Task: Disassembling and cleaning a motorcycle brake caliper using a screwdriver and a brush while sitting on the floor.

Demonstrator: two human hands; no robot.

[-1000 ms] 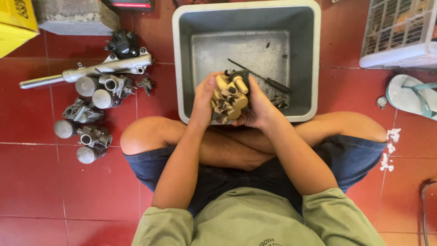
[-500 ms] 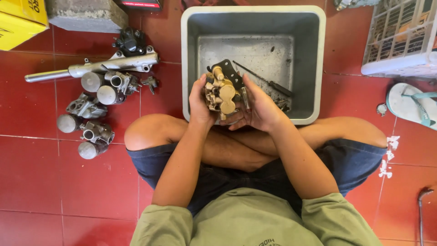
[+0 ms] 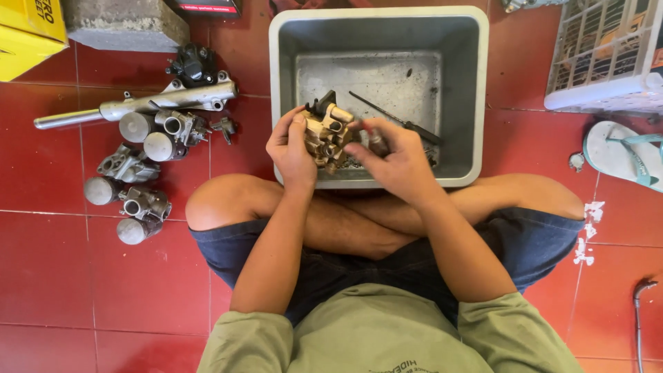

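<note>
I sit cross-legged on a red tiled floor with a grey plastic tub point(image 3: 290, 41) in front of my knees. My left hand point(image 3: 289, 150) grips a dirty brass-coloured carburetor body point(image 3: 328, 135) over the tub's near edge. My right hand point(image 3: 394, 155) touches the same part from the right, its fingers pinched at the top. A thin dark tool point(image 3: 394, 117) lies on the wet bottom of the tub behind the hands.
Left of the tub lie several metal engine parts point(image 3: 141, 169), a long silver tube point(image 3: 131, 107) and a black part point(image 3: 193, 65). A concrete block point(image 3: 124, 24) and yellow box point(image 3: 27, 27) sit at top left. A white basket point(image 3: 608, 62) and a sandal point(image 3: 621, 155) are at right.
The carburetor body has been turned in my hands. My right hand has shifted from cupping it to pinching at its top.
</note>
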